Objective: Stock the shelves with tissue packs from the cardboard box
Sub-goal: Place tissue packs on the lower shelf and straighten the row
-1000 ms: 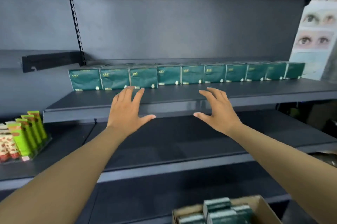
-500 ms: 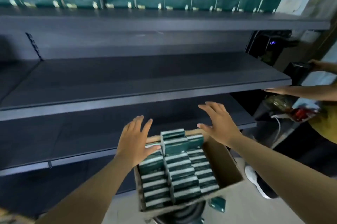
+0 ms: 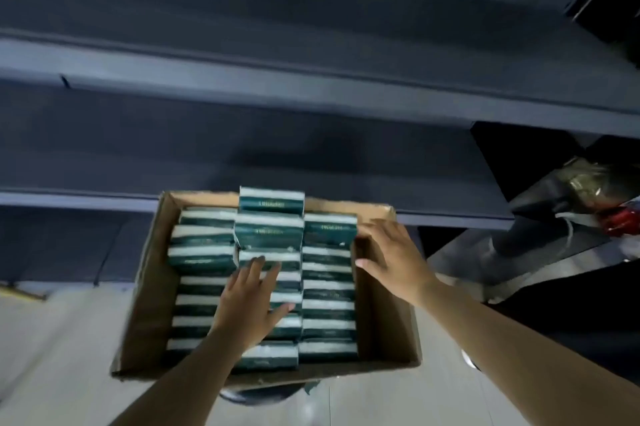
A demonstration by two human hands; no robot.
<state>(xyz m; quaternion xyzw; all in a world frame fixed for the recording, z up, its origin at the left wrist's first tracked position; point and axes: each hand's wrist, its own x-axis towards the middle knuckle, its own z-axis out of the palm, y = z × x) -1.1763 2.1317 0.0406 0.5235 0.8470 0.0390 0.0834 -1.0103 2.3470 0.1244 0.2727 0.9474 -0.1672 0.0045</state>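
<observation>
An open cardboard box (image 3: 145, 287) stands in front of the dark shelves, packed with three rows of green-and-white tissue packs (image 3: 329, 290) on edge. Two packs (image 3: 272, 200) in the middle row stick up higher at the far end. My left hand (image 3: 247, 304) lies over the middle row with fingers spread and straight, holding nothing. My right hand (image 3: 393, 255) hovers over the box's right side, fingers extended, beside the right row. The picture is blurred by head motion.
Grey shelf boards (image 3: 311, 82) run across the upper view; a lower shelf edge (image 3: 69, 198) sits just behind the box. To the right lie a crumpled bag and red item (image 3: 595, 197) on dark equipment. Pale floor (image 3: 52, 356) surrounds the box.
My view has dropped from the stocked upper shelf down to the box. Both hands have come down from shelf height to the packs, the left now over the middle row.
</observation>
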